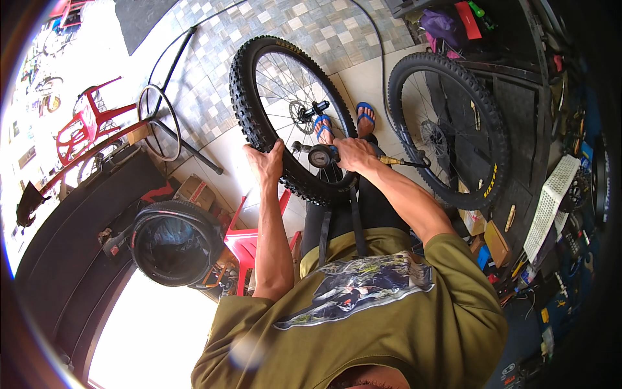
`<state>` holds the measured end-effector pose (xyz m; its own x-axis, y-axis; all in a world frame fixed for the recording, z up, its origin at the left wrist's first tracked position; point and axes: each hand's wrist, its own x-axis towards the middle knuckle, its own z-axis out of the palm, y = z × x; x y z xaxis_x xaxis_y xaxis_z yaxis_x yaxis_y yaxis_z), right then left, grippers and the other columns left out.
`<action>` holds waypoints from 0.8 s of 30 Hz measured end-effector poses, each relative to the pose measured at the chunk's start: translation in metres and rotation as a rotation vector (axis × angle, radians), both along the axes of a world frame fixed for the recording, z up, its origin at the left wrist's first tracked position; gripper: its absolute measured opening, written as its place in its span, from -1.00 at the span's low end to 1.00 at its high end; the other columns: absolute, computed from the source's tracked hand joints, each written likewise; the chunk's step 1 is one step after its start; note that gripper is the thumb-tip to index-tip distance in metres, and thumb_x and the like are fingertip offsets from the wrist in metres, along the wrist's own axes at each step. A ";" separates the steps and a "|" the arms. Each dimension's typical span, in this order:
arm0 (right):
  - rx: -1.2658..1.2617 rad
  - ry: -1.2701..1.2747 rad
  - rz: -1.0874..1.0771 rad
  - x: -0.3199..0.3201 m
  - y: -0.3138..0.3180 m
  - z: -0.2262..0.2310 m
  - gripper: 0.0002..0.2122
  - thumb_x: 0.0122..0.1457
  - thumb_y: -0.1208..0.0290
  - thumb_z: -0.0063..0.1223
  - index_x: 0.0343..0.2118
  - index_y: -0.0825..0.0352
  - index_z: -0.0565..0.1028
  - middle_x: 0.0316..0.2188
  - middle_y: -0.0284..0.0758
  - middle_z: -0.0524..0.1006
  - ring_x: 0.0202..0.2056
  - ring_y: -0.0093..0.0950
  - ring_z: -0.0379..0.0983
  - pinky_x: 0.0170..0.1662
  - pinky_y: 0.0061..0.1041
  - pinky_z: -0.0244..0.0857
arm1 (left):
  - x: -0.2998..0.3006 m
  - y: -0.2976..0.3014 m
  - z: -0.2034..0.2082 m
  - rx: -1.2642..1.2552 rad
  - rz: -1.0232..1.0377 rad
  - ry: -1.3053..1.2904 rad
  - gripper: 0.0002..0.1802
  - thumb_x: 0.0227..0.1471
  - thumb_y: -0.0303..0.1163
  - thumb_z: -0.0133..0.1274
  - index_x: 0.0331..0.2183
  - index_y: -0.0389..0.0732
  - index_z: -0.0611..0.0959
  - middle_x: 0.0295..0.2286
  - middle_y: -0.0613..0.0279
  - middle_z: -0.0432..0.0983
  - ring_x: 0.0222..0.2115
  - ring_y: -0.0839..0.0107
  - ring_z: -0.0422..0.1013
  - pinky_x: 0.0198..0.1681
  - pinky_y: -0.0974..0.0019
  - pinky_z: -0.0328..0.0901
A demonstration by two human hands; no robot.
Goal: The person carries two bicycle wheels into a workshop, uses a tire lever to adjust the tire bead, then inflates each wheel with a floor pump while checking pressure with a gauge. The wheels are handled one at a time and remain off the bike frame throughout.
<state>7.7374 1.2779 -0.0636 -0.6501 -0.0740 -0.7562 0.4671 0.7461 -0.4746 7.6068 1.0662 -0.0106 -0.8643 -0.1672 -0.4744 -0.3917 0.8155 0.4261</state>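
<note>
A bicycle wheel (241, 97) with a knobby black tire, thin spokes and a disc rotor stands tilted in front of me, its lower edge near my thighs. My left hand (264, 163) is closed on the left side of the tire. My right hand (354, 155) is wrapped round a tire inflator with a round dial gauge (320, 156), held over the lower part of the wheel. A brass-coloured fitting (390, 160) and a dark hose run from it to the right. Whether the inflator's end sits on the valve, I cannot tell.
A second knobby wheel (494, 110) leans against a dark cabinet on the right. Loose tires (210, 223) and a red stool (241, 245) are at the left, a red chair (97, 120) farther off. A black stand (176, 71) rises from the tiled floor (330, 35). Tools crowd the right edge.
</note>
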 end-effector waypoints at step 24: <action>-0.005 -0.025 0.014 -0.004 0.000 0.004 -0.57 0.02 0.47 0.28 0.02 0.27 0.54 -0.14 -0.06 0.68 -0.06 -0.09 0.66 0.00 -0.13 0.56 | 0.001 -0.001 -0.003 -0.001 0.012 0.033 -0.23 -0.19 -0.05 0.38 -0.17 -0.46 0.40 -0.29 -0.17 0.48 -0.27 -0.03 0.46 -0.13 -0.01 0.38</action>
<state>7.7330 1.2780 -0.0596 -0.6298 -0.0869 -0.7718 0.4687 0.7499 -0.4669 7.6076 1.0656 -0.0131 -0.8773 -0.1778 -0.4458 -0.3871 0.8113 0.4382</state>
